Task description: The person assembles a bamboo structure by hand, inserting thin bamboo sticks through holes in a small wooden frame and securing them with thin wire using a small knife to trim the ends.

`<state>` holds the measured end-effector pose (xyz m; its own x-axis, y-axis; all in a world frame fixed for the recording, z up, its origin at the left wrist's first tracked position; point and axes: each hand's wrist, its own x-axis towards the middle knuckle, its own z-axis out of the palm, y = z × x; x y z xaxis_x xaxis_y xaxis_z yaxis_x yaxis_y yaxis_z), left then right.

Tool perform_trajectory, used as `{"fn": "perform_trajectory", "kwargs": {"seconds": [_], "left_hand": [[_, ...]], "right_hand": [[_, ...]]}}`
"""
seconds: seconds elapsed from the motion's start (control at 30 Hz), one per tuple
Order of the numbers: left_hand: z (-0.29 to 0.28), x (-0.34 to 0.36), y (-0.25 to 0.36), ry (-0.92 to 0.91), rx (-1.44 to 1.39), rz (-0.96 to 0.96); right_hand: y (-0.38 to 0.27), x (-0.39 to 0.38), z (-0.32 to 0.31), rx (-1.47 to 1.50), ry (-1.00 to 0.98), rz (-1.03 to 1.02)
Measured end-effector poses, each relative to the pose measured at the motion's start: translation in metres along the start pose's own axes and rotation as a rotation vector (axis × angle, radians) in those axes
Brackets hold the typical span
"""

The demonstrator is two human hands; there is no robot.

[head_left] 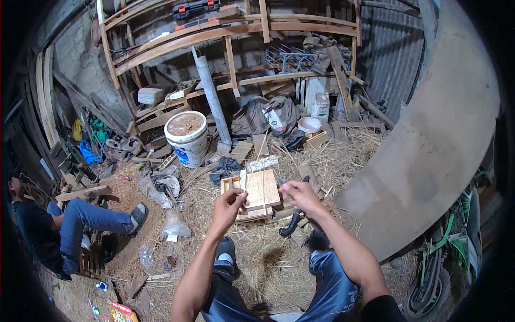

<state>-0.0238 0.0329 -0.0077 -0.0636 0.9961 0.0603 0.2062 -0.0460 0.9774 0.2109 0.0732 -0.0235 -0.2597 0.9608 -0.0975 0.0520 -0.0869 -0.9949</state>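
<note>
My left hand [232, 204] is closed in a pinch on a thin straw [256, 163], which slants up and away over a pale wooden board [264, 188]. To the right of that board my right hand [300, 196] is also closed, fingertips together. Whatever it may hold is too small to make out. The board lies on a low wooden stand, with a slatted wooden piece [229, 183] at its left. Below my right hand is a curved black handle [290, 224], partly hidden by the wrist.
A person [80, 231] sits at the left, legs stretched toward me. A large white bucket [186, 140] of brownish material and a small white tub [309, 126] stand farther back. A big curved sheet [424, 139] fills the right, above a motorcycle [437, 268]. Straw [343, 155] covers the ground.
</note>
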Motion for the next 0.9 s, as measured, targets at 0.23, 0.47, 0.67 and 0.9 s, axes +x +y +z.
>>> {"fn": "perform_trajectory", "kwargs": {"seconds": [0.23, 0.47, 0.67, 0.9], "left_hand": [[0.021, 0.013, -0.01, -0.025, -0.584, -0.188], [0.031, 0.015, -0.016, -0.063, -0.462, -0.181], [0.016, 0.023, -0.009, 0.069, -0.598, -0.125], [-0.026, 0.021, -0.007, 0.246, -0.742, 0.008]], "right_hand": [[0.0, -0.003, 0.042, -0.188, -0.023, -0.14], [0.0, -0.007, 0.043, -0.312, -0.055, -0.162], [0.001, -0.005, 0.023, -0.301, -0.087, -0.048], [0.005, 0.007, -0.02, -0.386, -0.097, 0.106]]}}
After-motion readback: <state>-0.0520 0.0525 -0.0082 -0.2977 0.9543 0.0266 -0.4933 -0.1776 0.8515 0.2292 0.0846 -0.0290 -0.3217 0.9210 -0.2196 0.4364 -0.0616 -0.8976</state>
